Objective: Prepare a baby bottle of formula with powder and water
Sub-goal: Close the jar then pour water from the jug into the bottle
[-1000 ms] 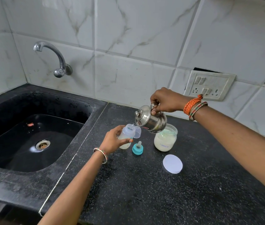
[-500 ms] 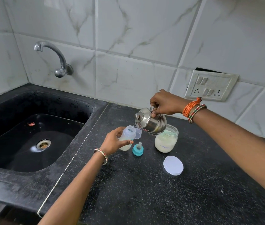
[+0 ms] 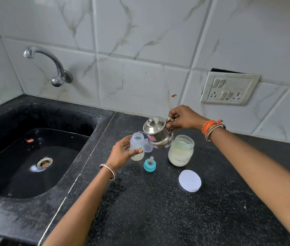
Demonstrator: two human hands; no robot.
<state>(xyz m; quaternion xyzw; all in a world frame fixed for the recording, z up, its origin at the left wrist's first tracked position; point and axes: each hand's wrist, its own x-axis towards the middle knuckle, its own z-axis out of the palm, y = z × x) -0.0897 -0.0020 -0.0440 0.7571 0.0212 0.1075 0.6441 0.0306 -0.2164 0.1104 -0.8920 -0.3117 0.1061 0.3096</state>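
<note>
White marble-look wall tiles with grey veins rise behind a black speckled granite counter. A black sink is set into the counter at the left, with a steel drain and a curved chrome tap on the wall above it. To the right, a grubby white switch and socket plate sits on the tiles.

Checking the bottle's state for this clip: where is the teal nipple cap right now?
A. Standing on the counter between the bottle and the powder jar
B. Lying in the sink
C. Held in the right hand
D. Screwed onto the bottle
A: the teal nipple cap stands on the black counter, in front of the open bottle held by the left hand and left of the powder jar.
</note>
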